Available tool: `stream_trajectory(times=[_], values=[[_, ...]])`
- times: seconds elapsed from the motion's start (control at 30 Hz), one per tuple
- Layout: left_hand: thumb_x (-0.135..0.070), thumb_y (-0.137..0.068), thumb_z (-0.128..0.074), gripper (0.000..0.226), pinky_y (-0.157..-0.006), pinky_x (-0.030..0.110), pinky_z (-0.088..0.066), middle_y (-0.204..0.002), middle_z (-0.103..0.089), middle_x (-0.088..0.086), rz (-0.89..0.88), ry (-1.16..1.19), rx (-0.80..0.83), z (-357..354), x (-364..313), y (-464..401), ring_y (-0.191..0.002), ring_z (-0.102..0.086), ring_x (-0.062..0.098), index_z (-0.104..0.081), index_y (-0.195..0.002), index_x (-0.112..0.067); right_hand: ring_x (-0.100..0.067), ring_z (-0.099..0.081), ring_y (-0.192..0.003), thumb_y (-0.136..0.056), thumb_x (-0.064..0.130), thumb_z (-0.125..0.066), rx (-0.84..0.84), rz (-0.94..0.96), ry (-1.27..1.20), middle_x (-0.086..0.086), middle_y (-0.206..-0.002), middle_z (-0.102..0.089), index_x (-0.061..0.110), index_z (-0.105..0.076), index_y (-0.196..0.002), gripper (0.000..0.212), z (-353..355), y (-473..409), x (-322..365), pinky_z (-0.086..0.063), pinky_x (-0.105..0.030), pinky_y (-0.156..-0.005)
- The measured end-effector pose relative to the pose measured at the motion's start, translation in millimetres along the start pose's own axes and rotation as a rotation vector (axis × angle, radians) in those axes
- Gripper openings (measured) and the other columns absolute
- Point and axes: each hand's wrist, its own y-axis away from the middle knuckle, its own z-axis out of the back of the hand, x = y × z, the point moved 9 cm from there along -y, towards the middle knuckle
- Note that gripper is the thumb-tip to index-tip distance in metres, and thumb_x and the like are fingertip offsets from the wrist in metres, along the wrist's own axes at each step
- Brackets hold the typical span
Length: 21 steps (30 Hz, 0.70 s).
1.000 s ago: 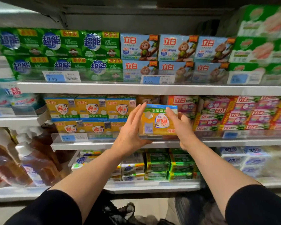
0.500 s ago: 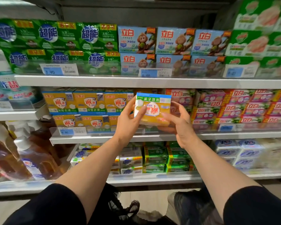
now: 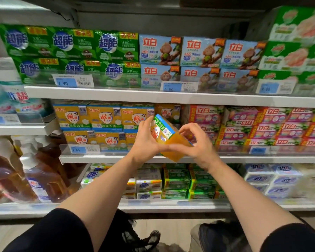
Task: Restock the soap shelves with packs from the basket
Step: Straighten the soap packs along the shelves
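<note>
A yellow soap pack (image 3: 168,140) with a green and blue end label is held tilted in front of the middle shelf (image 3: 116,158). My left hand (image 3: 145,140) grips its left side and my right hand (image 3: 198,142) holds its right side and underside. Behind it is a gap in the row of matching yellow packs (image 3: 104,118), where one pack (image 3: 168,110) sits further back. The basket is hidden; only a dark mesh edge (image 3: 135,233) shows at the bottom.
Green packs (image 3: 62,42) and blue monkey packs (image 3: 202,51) fill the top shelf. Pink packs (image 3: 262,126) stand right of the gap. Brown liquid bottles (image 3: 38,175) stand at the left. Green and white bars (image 3: 176,180) fill the lower shelf.
The pack faced me flat against the shelf before. Both hands have pulled it out a little and turned it, so its end label now points up and left.
</note>
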Motion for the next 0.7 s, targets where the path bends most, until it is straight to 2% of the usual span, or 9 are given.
stream_trajectory(times=[0.07,0.13,0.23,0.27,0.33,0.43,0.5,0.6,0.7], values=[[-0.030,-0.047,-0.089,0.117,-0.098,0.036,-0.051,-0.137,-0.034,-0.002,-0.071,0.027,0.119,-2.3,-12.1,2.1,-0.124,-0.047,0.015,-0.028,-0.146,-0.021,-0.009,-0.049,-0.117,-0.059,0.053,-0.074,0.127,-0.161,-0.251,0.004,-0.124,-0.053,0.027,-0.059,-0.115,0.063,1.9,-5.1,-10.7,-0.042,-0.027,-0.090],[-0.024,-0.050,-0.091,0.114,-0.100,0.033,-0.050,-0.139,-0.036,-0.002,-0.144,-0.009,0.243,-11.2,-22.1,5.0,-0.125,-0.047,0.010,-0.031,-0.147,-0.021,-0.009,-0.043,-0.129,-0.061,0.027,-0.079,0.317,-0.279,-0.465,0.006,-0.140,-0.045,0.030,-0.047,-0.135,0.081,-4.4,-3.6,-18.7,-0.042,-0.031,-0.098],[-0.022,-0.052,-0.094,0.117,-0.107,0.025,-0.041,-0.143,-0.034,-0.005,-0.226,-0.125,0.388,-28.1,-24.7,10.9,-0.130,-0.042,0.005,-0.029,-0.150,-0.022,-0.013,-0.058,-0.118,-0.059,0.000,-0.076,0.483,-0.300,-0.546,0.000,-0.132,-0.057,0.023,-0.047,-0.133,0.083,-10.2,2.9,-17.4,-0.053,-0.036,-0.090],[-0.023,-0.052,-0.095,0.119,-0.107,0.025,-0.041,-0.144,-0.034,-0.006,-0.213,-0.117,0.393,-28.9,-20.9,11.4,-0.131,-0.041,0.005,-0.029,-0.150,-0.022,-0.014,-0.060,-0.114,-0.056,0.001,-0.080,0.460,-0.291,-0.494,-0.002,-0.126,-0.061,0.021,-0.051,-0.128,0.080,-8.6,2.4,-20.0,-0.055,-0.038,-0.087],[-0.026,-0.049,-0.094,0.117,-0.101,0.031,-0.048,-0.141,-0.043,-0.005,-0.113,0.004,0.297,-21.9,-10.9,10.0,-0.128,-0.047,0.007,-0.032,-0.148,-0.019,-0.016,-0.062,-0.108,-0.047,0.010,-0.089,0.283,-0.267,-0.408,-0.003,-0.115,-0.064,0.019,-0.055,-0.116,0.078,2.5,-4.0,-27.9,-0.057,-0.038,-0.079],[-0.026,-0.048,-0.089,0.091,-0.081,0.030,-0.058,-0.115,-0.066,0.003,0.001,0.130,0.057,-4.9,-1.7,9.6,-0.105,-0.066,0.017,-0.051,-0.128,-0.008,-0.009,-0.061,-0.097,-0.038,0.015,-0.094,-0.020,-0.198,-0.419,-0.001,-0.106,-0.062,0.015,-0.051,-0.107,0.081,23.6,-10.7,-29.6,-0.054,-0.025,-0.068],[-0.019,-0.053,-0.087,0.076,-0.078,0.029,-0.059,-0.107,-0.070,0.005,0.025,0.208,0.040,-10.0,-3.9,10.4,-0.099,-0.069,0.022,-0.054,-0.121,-0.007,-0.006,-0.063,-0.093,-0.042,0.021,-0.089,-0.143,-0.167,-0.431,0.000,-0.105,-0.062,0.012,-0.048,-0.107,0.078,30.9,-9.2,-26.3,-0.054,-0.025,-0.067],[-0.008,-0.060,-0.087,0.076,-0.078,0.022,-0.055,-0.111,-0.065,-0.002,0.023,0.263,0.078,-24.6,-10.2,14.9,-0.099,-0.067,0.008,-0.047,-0.125,-0.012,-0.002,-0.063,-0.090,-0.044,0.021,-0.092,-0.233,-0.139,-0.343,0.001,-0.103,-0.060,0.011,-0.044,-0.107,0.080,32.1,-4.5,-24.1,-0.057,-0.031,-0.072],[-0.010,-0.060,-0.091,0.073,-0.076,0.026,-0.057,-0.109,-0.063,0.001,-0.011,0.217,-0.008,-15.6,-9.1,10.9,-0.098,-0.066,0.013,-0.050,-0.119,-0.015,0.001,-0.060,-0.089,-0.052,0.010,-0.092,-0.176,-0.145,-0.278,-0.002,-0.108,-0.057,0.014,-0.043,-0.111,0.076,26.8,-7.6,-23.8,-0.056,-0.027,-0.071]])
